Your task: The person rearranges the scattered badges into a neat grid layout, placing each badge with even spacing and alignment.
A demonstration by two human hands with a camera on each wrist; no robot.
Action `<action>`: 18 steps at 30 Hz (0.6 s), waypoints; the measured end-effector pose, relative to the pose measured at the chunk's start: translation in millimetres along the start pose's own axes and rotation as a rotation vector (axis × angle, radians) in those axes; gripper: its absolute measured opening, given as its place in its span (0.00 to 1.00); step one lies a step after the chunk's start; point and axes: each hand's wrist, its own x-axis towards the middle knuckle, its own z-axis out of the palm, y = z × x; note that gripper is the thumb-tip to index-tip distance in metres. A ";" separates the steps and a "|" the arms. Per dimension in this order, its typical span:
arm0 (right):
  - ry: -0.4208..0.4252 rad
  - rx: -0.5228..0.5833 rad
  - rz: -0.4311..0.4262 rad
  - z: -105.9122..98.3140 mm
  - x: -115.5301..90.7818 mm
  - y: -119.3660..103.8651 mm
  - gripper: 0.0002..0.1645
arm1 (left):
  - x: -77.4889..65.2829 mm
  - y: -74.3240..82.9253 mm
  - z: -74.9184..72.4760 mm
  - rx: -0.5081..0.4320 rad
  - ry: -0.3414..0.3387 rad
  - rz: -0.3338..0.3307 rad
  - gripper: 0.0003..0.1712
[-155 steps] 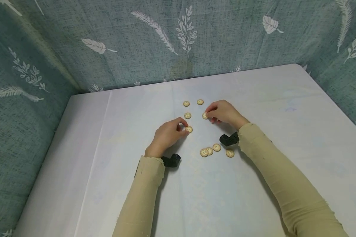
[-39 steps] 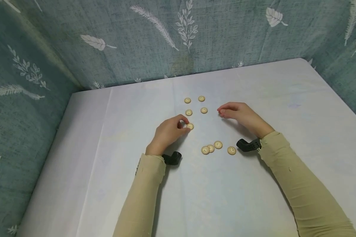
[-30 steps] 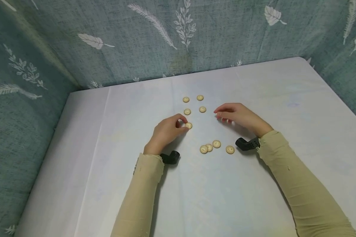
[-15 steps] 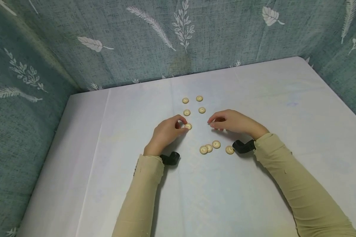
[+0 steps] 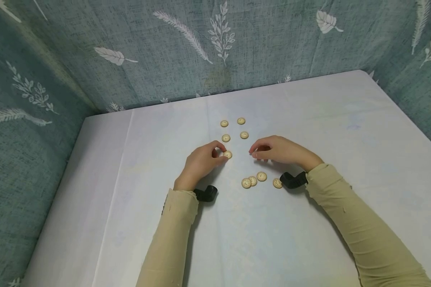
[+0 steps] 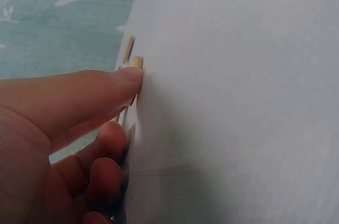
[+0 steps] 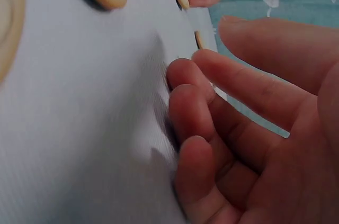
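Observation:
My left hand (image 5: 202, 161) pinches a cream, round, button-like disc (image 5: 228, 154) between thumb and forefinger, low at the tabletop. In the left wrist view the thumb covers much of the disc (image 6: 136, 62). Right of it, my right hand (image 5: 281, 150) hovers low over the cloth, fingers loosely bent, thumb and forefinger apart with nothing between them. Beyond the left hand lie two pairs of matching discs, among them a near-left one (image 5: 226, 138) and a near-right one (image 5: 244, 135). The right wrist view shows the right hand's (image 7: 233, 123) fingertips close above the cloth.
Nearer the body lie several more discs: two overlap (image 5: 246, 183), another (image 5: 261, 176) sits beside them, and one (image 5: 277, 183) is partly behind the black right wrist camera (image 5: 292, 180). A white cloth covers the table (image 5: 165, 131); a green patterned curtain (image 5: 265, 44) hangs behind.
Five seconds ago my right hand held the near-right disc of the far pairs; it let go, drew back right, then came nearer and leftward. The left hand keeps its pinch in place.

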 end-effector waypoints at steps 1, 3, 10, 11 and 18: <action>-0.017 0.002 -0.003 0.1 -0.5 -1.4 0.14 | -0.2 0.2 -0.1 -0.001 0.000 0.001 0.12; -0.049 0.001 -0.009 0.2 -1.4 -3.8 0.13 | -0.4 0.9 -0.3 -0.001 0.001 0.004 0.12; -0.124 -0.024 -0.048 7.1 -2.8 -12.3 0.13 | -1.0 0.2 0.0 0.009 0.013 0.028 0.12; -0.133 -0.026 -0.057 8.3 -2.9 -12.9 0.13 | -1.1 0.0 0.0 0.009 0.012 0.028 0.12; -0.178 -0.061 -0.085 15.6 -3.0 -20.9 0.13 | -2.0 -1.1 -0.7 0.005 0.018 0.032 0.12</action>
